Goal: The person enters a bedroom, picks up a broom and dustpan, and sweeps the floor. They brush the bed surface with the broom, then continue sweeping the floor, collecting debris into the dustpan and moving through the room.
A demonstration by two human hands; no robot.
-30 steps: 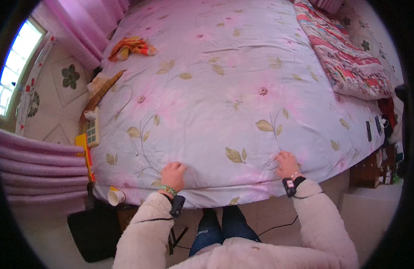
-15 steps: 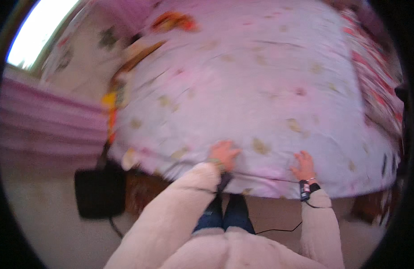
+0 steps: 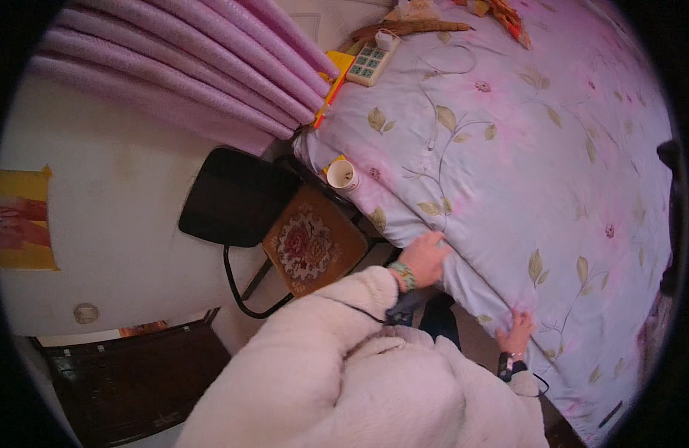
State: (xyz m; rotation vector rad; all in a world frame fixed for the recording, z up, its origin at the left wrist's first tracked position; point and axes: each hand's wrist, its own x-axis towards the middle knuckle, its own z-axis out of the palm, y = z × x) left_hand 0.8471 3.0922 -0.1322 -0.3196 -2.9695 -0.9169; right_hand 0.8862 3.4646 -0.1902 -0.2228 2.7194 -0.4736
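A pale bed sheet [image 3: 501,179] with pink flowers and green leaves covers the bed. My left hand [image 3: 425,259], a green band at its wrist, is closed on the sheet's near edge. Some of its fingers are hidden from view. Further right along the same edge, my right hand [image 3: 517,332] rests on the sheet with its fingers apart. A crease in the cloth runs between the two hands. A dark device is strapped to the right wrist.
On the bed's left side are a white paper cup [image 3: 343,175], a power strip [image 3: 372,63] with a plugged-in charger and its cable, and a brown stick-like object [image 3: 411,28]. A black-backed chair [image 3: 307,243] with a floral seat stands against the bed. Pink curtains [image 3: 202,60] hang beyond.
My view has swung left, bringing the chair and cup into plain sight. The left hand has gone from spread on the sheet to closed at its edge; the right hand stays on the cloth.
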